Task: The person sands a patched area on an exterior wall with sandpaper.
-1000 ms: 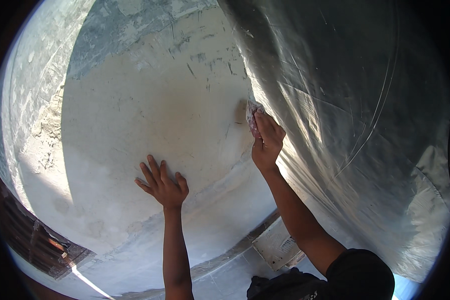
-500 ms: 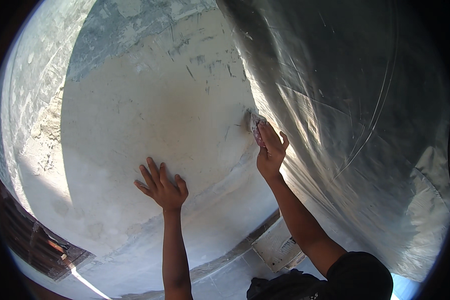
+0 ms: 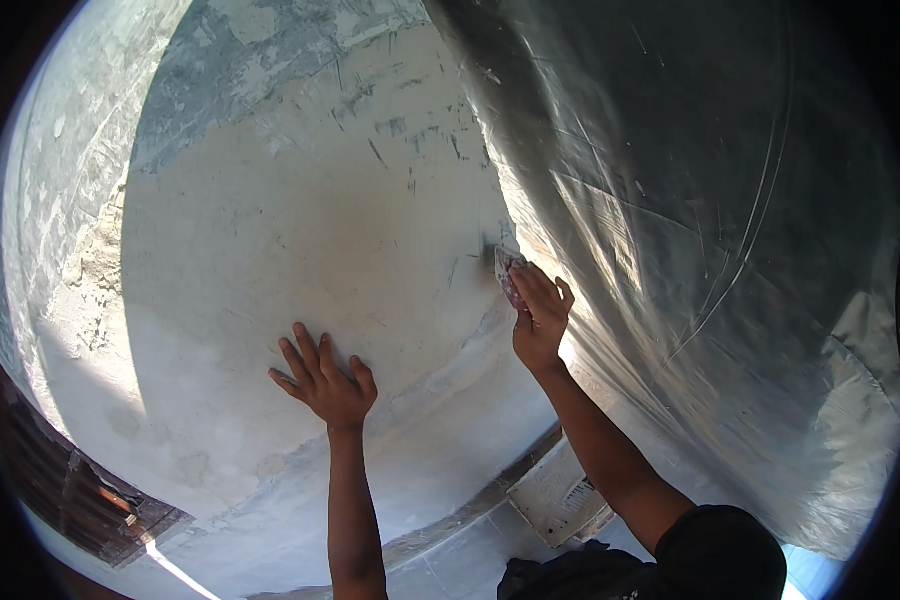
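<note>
Flat against the pale plastered wall (image 3: 300,230) rests my left hand (image 3: 332,388), its fingers spread and nothing under the palm that I can see. Up and to the right, my right hand (image 3: 542,318) grips a small reddish pad dusted with white (image 3: 511,280), which looks like folded sandpaper. The pad's face is against the wall close to its right edge, and a dark shadow falls beside it. My fingers lie along the pad's back and hide part of it.
A large grey plastic sheet (image 3: 710,200) hangs along the wall's right side, close to my right hand. Below, a whitish plaster-stained tray or board (image 3: 560,495) lies by the wall's foot. Dark brown corrugated material (image 3: 60,480) shows at lower left. Bright sunlight strikes the left wall part (image 3: 85,270).
My right hand and the pad have slid a little way down the wall. My left hand stays about where it was, still flat on the plaster.
</note>
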### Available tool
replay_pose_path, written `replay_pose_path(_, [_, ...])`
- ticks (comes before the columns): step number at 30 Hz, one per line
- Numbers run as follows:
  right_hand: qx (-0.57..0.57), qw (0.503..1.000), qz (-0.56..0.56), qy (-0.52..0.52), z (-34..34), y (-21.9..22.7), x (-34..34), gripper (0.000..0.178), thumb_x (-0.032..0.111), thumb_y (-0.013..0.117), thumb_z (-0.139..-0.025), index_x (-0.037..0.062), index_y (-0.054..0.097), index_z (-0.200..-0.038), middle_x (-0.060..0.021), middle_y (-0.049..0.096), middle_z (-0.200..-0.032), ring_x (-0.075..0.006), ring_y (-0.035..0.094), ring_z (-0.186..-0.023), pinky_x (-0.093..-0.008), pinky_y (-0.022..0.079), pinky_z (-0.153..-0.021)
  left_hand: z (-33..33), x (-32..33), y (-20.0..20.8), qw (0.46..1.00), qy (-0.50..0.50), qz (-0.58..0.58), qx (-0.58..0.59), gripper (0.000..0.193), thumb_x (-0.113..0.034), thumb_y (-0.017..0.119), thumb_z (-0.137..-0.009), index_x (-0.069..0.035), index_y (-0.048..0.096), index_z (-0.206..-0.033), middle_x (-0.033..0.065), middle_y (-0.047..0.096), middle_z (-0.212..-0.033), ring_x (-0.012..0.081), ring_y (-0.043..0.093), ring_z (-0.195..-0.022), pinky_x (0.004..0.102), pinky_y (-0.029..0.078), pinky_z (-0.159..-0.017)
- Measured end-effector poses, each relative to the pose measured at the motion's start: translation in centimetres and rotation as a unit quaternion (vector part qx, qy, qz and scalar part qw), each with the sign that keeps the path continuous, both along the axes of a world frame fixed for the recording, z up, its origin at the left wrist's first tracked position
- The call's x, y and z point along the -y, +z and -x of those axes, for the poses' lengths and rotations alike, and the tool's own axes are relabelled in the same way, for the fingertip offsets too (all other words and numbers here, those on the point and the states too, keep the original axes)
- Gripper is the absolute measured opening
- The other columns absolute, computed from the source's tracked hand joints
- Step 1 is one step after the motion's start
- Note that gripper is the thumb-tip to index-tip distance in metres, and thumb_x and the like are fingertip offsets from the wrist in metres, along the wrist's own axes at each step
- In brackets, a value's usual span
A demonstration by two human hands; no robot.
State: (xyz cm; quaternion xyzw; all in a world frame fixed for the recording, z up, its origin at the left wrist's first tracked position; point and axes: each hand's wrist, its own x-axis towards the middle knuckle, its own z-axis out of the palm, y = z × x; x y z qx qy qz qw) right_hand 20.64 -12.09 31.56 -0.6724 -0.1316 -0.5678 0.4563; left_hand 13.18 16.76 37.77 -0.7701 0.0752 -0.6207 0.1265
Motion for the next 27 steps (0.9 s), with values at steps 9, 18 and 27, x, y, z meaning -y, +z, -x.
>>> replay_pose_path(9, [-0.025,0.997,0.076,-0.012,-2.4,-2.2,-0.8,0.063,-0.013,0.057,-0.076,0.0137,0.065,-0.133,-0.0055,0.065,-0.136,-0.027,0.051,-0.138,-0.0444,0.025,-0.114,-0.5,0.7,-0.5,1.0,-0.008,0.005,-0.002,0.048,-0.025,0.049,-0.092,-0.001,0.048,-0.134,0.0231,0.035,-0.16,0.041,0.019,-0.153,0.0643,-0.002,-0.119])
replay_pose_path(18, [0.056,0.997,-0.048,-0.011,-2.0,4.2,0.5,0.063,-0.017,0.056,-0.072,0.009,0.066,-0.129,-0.0076,0.068,-0.13,-0.0248,0.059,-0.127,-0.0378,0.031,-0.106,0.1,0.1,0.2,1.0,0.007,0.001,-0.005,0.047,-0.025,0.049,-0.092,-0.001,0.048,-0.133,0.0238,0.036,-0.159,0.0417,0.019,-0.153,0.065,-0.002,-0.119])
replay_pose_path(27, [-0.049,0.996,-0.072,-0.031,-6.5,-1.5,0.8,0.057,-0.014,0.058,-0.083,0.008,0.063,-0.135,-0.016,0.071,-0.122,-0.0288,0.066,-0.119,-0.0339,0.04,-0.101,-0.1,0.5,0.0,1.0,0.003,0.0,0.003,0.047,-0.026,0.048,-0.093,-0.001,0.047,-0.134,0.0239,0.036,-0.159,0.0424,0.02,-0.153,0.065,-0.002,-0.119])
